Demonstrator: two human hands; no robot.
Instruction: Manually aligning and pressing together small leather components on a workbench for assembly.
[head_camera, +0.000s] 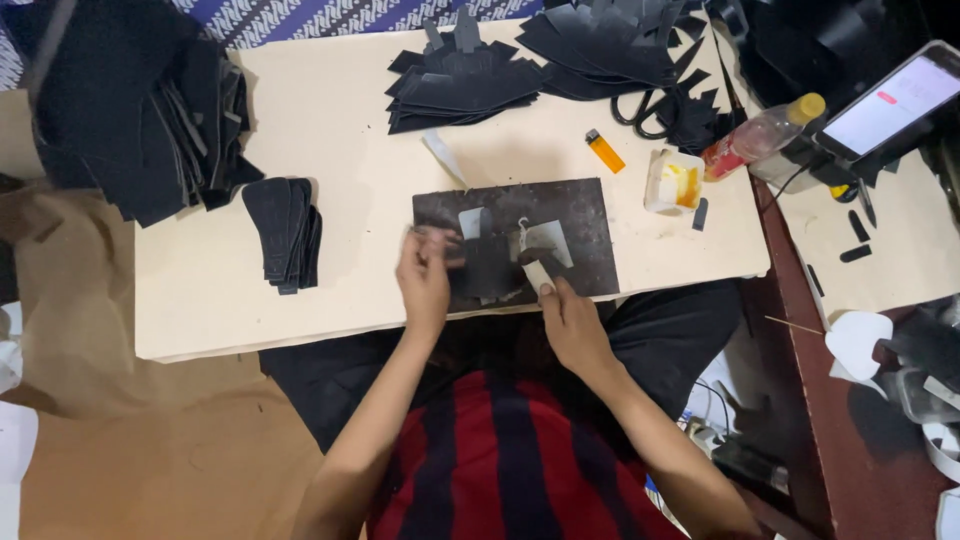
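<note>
On the bench (250, 300), dark work mat (585, 215) as reference. Far left of mat: big heap of black cut pieces (130, 110) at the bench's left edge. Between heap and mat: small stack of black tongue-shaped pieces (285, 232). On the mat's left part: left hand (425, 280), fingers (425, 240) pressed together down on the left edge of the black cut piece (487, 265). That piece lies flat mid-mat, pale paper (470, 222) showing under it. Right hand (570, 325) at the mat's near edge, fingers (548, 290) clamped on a small pale brush (535, 268), tip on the black piece. Above the mat: fanned pile of black pieces (460, 85). Above right: second black pile (610, 45), scissors (650, 110) beside it. Just right of the mat's top corner: orange lighter (604, 151), then a white glue tub (673, 181) with yellow smears. Further right: clear bottle with yellow cap (760, 135) lying tilted, then a phone (895, 100), screen lit.
</note>
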